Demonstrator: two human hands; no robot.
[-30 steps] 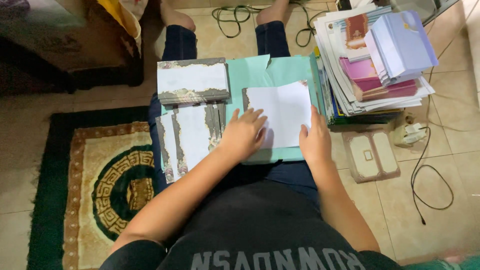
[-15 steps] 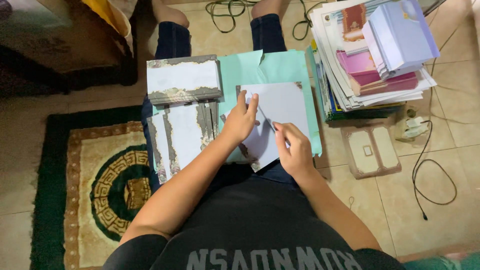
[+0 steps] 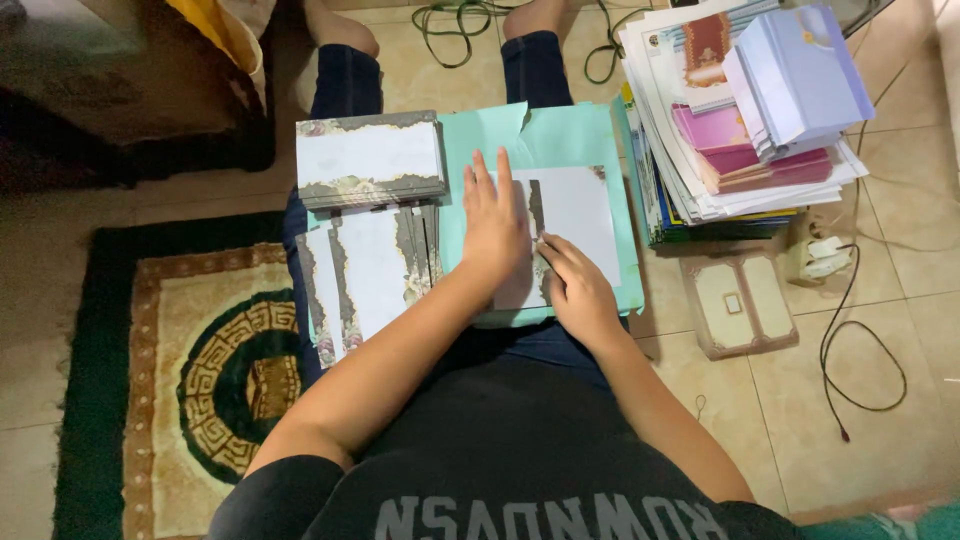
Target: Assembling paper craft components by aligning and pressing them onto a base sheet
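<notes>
the left hand lies flat, fingers spread, pressing a white bordered card onto the teal folder on the lap. the right hand pinches the card's near edge. a stack of cards sits left.

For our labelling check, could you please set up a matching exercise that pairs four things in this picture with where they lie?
Things:
1. left hand
2. card stack
3. paper pile
4. rug

Places:
A. on the floor at the picture's left
B. on the tiles at top right
C. flat on the white sheet over the teal folder
D. on the lap, left of the teal folder

Pairs: 1-C, 2-D, 3-B, 4-A
</notes>
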